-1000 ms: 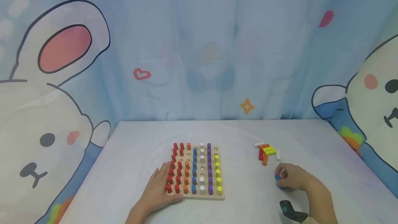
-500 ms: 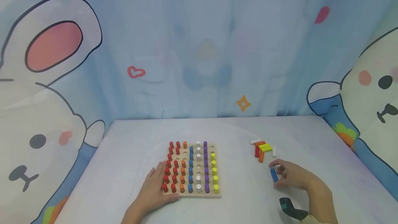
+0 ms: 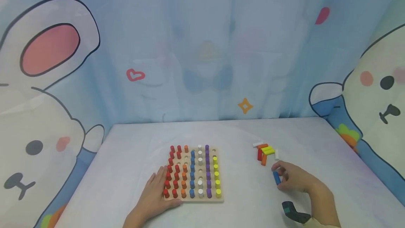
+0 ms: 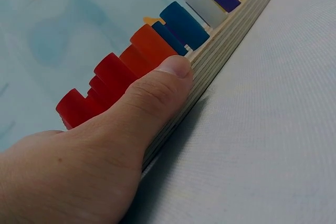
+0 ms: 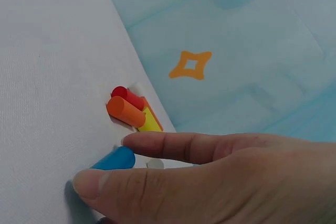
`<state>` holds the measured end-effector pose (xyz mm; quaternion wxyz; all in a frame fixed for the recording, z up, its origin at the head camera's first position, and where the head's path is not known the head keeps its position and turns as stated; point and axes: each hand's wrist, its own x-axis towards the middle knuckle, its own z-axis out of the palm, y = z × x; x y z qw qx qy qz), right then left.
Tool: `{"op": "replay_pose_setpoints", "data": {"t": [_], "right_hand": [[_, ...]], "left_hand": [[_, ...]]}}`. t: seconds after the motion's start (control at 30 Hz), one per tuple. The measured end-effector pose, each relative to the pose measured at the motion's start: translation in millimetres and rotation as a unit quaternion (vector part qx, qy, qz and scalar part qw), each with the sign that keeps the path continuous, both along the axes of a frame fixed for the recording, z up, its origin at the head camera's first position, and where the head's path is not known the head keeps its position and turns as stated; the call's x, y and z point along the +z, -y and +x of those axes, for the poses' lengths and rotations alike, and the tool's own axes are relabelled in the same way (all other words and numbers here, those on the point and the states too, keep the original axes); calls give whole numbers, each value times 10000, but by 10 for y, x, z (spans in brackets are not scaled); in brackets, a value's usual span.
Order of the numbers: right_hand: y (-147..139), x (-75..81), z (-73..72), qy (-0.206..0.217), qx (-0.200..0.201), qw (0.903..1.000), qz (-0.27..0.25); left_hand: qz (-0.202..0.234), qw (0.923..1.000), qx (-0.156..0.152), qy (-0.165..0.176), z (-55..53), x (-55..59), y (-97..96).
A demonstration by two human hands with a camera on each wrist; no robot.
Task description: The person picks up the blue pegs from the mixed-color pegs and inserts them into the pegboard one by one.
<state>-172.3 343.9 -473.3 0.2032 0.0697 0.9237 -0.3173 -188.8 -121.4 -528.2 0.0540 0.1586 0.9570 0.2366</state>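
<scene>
The wooden peg board [image 3: 212, 200] stands left of centre in the head view, with rows of red, orange, blue, white, purple and yellow pegs upright in it. My left hand [image 3: 154, 193] rests against its near left corner, straight fingers along the left side. In the left wrist view the left thumb [image 4: 157, 90] presses along the front edge. Far to the right, my right hand [image 3: 295, 178] has a blue peg [image 3: 276, 178] between thumb and index finger, low over the table. The right wrist view shows the blue peg [image 5: 118, 159] tilted, partly hidden by the thumb.
Beyond the right hand lies a small pile of loose pegs: yellow pegs [image 3: 268, 150], a red peg [image 3: 259, 154], orange and white ones. Several holes in the board hold no peg. A patterned curtain [image 3: 205, 45] hangs behind the table's far edge.
The right thumb and index finger have spread along the blue peg, which now shows lengthwise between them. The left hand stays at the board. The head view has shifted slightly.
</scene>
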Motion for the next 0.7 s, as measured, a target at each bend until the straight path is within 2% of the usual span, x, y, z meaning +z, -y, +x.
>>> {"op": "replay_pose_setpoints", "data": {"t": [0.27, 0.7], "right_hand": [[20, 51, -19, -106, 65, 9998, 173], [115, 91, -70, -250, -56, 9993, 276]], "left_hand": [[-26, 10000, 39, -42, 1, -24, 3], [-20, 10000, 47, -36, 10, 15, 4]]}}
